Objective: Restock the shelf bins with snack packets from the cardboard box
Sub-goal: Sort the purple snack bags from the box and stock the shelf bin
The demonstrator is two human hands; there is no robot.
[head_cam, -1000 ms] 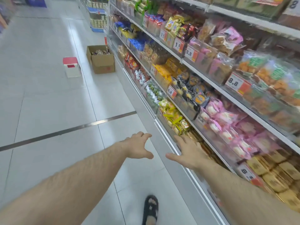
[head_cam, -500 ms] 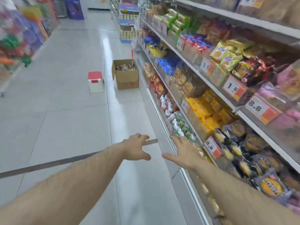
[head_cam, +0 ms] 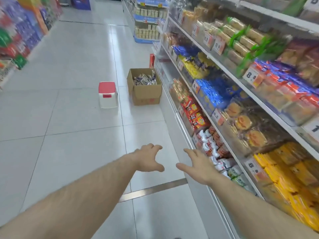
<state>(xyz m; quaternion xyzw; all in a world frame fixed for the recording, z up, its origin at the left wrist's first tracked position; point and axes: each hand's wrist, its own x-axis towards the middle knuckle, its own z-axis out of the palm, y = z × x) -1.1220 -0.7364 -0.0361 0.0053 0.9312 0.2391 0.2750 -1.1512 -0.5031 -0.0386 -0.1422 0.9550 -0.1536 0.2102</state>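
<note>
An open cardboard box [head_cam: 146, 96] stands on the floor ahead, against the foot of the shelving, with dark snack packets [head_cam: 145, 79] lying inside it. The shelf bins [head_cam: 214, 107] run along my right, full of packets behind clear fronts. My left hand [head_cam: 148, 157] and my right hand [head_cam: 196, 163] are both stretched out in front of me, fingers spread and holding nothing. The box is well beyond both hands.
A small white stool with a red top [head_cam: 107, 94] stands left of the box. White tiled aisle floor [head_cam: 69, 118] stretches ahead, crossed by a metal strip [head_cam: 151, 188] near me. More stocked shelving [head_cam: 20, 31] lines the far left; an end display [head_cam: 148, 23] stands behind the box.
The box and stool have grown larger and nearer as I moved down the aisle. The shelf bins slid past on my right. Both hands stayed out in front, empty.
</note>
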